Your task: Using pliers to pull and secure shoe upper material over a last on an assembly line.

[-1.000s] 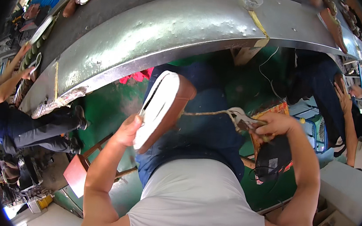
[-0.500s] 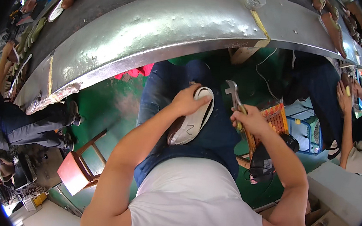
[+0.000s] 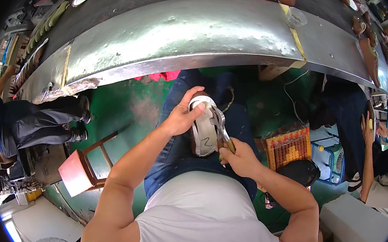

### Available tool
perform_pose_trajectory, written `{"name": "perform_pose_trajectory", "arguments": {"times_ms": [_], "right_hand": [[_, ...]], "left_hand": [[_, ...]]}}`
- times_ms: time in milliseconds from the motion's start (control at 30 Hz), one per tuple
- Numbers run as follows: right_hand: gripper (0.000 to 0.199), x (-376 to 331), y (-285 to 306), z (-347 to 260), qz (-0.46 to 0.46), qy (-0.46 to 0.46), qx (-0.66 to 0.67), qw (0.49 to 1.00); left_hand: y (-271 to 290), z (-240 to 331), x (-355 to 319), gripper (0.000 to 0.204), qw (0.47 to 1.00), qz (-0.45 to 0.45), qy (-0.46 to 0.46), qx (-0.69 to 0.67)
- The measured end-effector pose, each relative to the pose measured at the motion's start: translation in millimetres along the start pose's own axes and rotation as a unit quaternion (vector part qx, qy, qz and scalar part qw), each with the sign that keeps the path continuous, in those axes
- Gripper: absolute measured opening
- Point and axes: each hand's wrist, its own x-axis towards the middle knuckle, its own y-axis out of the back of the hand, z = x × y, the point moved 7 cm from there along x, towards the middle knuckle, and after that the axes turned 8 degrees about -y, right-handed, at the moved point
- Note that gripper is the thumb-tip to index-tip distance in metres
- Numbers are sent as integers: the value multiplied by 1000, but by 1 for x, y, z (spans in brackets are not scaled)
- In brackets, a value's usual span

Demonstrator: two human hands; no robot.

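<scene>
left hand [image 3: 182,118] gripping shoe [image 3: 202,130], right hand [image 3: 241,159] clutching pincers [image 3: 222,130] at shoe's edge

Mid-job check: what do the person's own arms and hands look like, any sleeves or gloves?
The left arm and right arm are bare, since the white top is sleeveless. The left hand and right hand wear no gloves. I see no watch or bracelet; fine markings are too small to tell.

Over my lap [image 3: 169,158] I hold a brown-sided shoe [image 3: 202,134], its pale face up and marked with a dark squiggle; my metal-headed pincers [image 3: 222,132] slant across its right edge.
</scene>
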Motion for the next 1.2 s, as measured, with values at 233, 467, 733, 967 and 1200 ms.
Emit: {"name": "perform_pose_trajectory", "arguments": {"times_ms": [233,467,733,967,1200], "right_hand": [[19,5,-14,7,-24,-20,49,998],[21,20,17,-21,60,-21,190,980],[25,13,19,-16,-60,-85,-80,991],[25,20,0,-4,-92,-99,145,980],[25,8,3,-21,-95,-106,165,976]], "left_hand": [[15,-4,-10,48,999,-9,-9,51],[22,-13,-12,43,998,10,-20,61],[27,-31,-8,45,999,45,11,-7],[29,-31,-11,53,996,-5,-18,92],[14,-14,-7,56,984,-54,-59,159]]}}
